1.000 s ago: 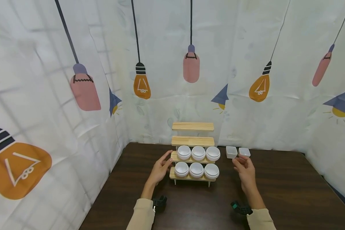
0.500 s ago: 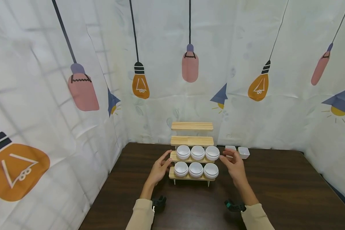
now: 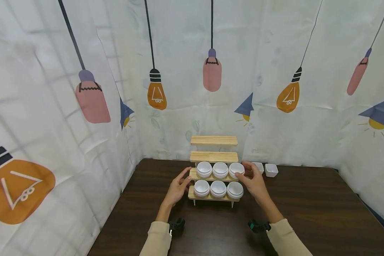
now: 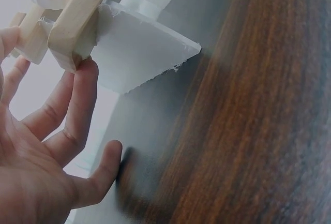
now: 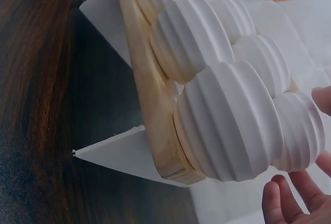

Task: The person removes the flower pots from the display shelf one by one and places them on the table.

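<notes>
A stepped wooden stand (image 3: pixel 214 156) on the table has pale slats and translucent side pieces. Its two lower steps each carry a row of three ribbed white cups (image 3: pixel 218 188). At the stand's left side, my left hand (image 3: pixel 176 190) grips the end of the second step. A finger touches the lowest slat's end (image 4: pixel 67 53) in the left wrist view. My right hand (image 3: pixel 254 181) has its thumb and index finger around the rightmost cup (image 3: pixel 236 170) of the second row, which still sits on its step. In the right wrist view, that cup (image 5: pixel 297 131) lies between thumb and fingers.
Two small square white dishes stand behind the right hand; the left dish (image 3: pixel 260 167) is partly hidden by it, the right dish (image 3: pixel 271 170) is fully visible. The dark wood table (image 3: pixel 313 206) ends at a lamp-printed white cloth wall (image 3: pixel 185 106).
My right hand has moved left from the square dishes to the right cup of the second row and taken hold of it. My left hand has stayed on the stand.
</notes>
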